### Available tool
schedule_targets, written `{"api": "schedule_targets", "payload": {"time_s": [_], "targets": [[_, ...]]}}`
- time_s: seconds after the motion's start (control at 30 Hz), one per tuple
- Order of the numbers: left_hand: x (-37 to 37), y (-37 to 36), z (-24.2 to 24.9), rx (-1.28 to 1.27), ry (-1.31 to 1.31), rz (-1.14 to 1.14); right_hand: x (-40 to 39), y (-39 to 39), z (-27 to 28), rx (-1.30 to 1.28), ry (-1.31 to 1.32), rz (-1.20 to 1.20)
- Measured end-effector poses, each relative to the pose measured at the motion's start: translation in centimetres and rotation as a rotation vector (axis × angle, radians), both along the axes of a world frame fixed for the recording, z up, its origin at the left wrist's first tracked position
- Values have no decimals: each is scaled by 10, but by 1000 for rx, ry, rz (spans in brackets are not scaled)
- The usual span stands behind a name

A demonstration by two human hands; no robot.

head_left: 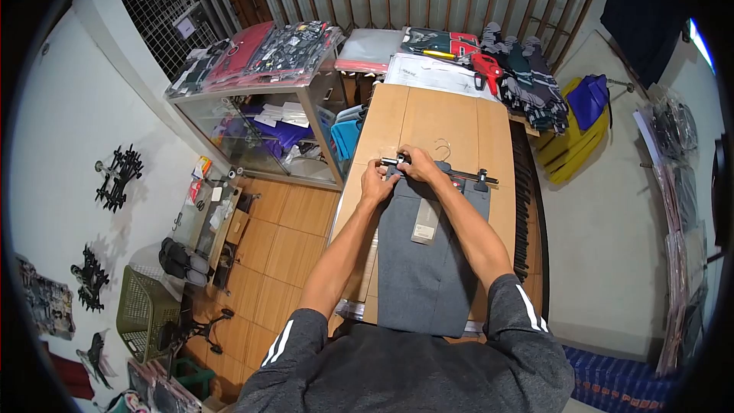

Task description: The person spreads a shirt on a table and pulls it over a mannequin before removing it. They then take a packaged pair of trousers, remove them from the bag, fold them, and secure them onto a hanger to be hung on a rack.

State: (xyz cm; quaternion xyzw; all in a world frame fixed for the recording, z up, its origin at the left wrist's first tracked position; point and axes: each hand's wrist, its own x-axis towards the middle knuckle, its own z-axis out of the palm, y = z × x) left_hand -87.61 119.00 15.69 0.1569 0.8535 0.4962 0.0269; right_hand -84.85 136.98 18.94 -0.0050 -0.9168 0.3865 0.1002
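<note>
A pair of grey trousers [417,275] lies folded lengthwise on the cardboard-covered table, waistband away from me. Across the waistband runs a black clip hanger [493,180] with a thin metal hook [443,148]. My left hand [377,183] is closed at the left waistband corner, its thumb on the cloth and its fingers by the hanger's end. With my right hand [417,165] I pinch the left hanger clip [397,159]. The right clip [482,177] sits at the other waistband corner. A paper tag [425,222] hangs on the trousers.
Behind the cardboard tabletop [451,111] are papers [428,73], a red tagging gun [486,69] and folded clothes [527,84]. A glass display case [267,126] stands at left, with bagged garments [283,50] on top. Black hangers [522,222] line the table's right side.
</note>
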Motion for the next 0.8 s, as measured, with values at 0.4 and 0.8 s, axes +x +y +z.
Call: {"api": "schedule_targets", "payload": {"time_s": [0.4,0.8], "targets": [[-26,3,2,-51,-243,-207,-28,13,1,-164,-60,-125],[-22,-4,14,308,-459,-295,-30,6,11,-240,-72,-373]]}}
